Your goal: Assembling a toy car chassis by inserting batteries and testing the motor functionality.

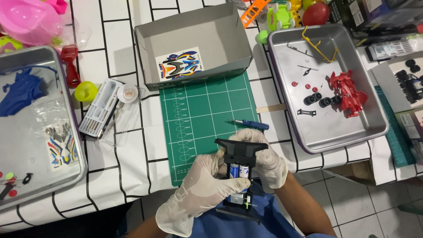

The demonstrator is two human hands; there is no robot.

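Both my hands wear white gloves and hold a black toy car chassis [240,152] above the near edge of the green cutting mat [207,105]. My left hand [198,189] grips its left side, thumb pressing on two batteries [239,170] seated in the middle. My right hand [266,161] wraps around the chassis from the right and behind. A small blue-handled screwdriver [249,124] lies on the mat just beyond my hands.
A grey cardboard box [194,39] with a sticker sheet sits behind the mat. The metal tray [348,136] at right holds a red car body, black wheels and small parts. A left tray [9,66] holds blue parts and stickers. A tool set case [101,108] lies between.
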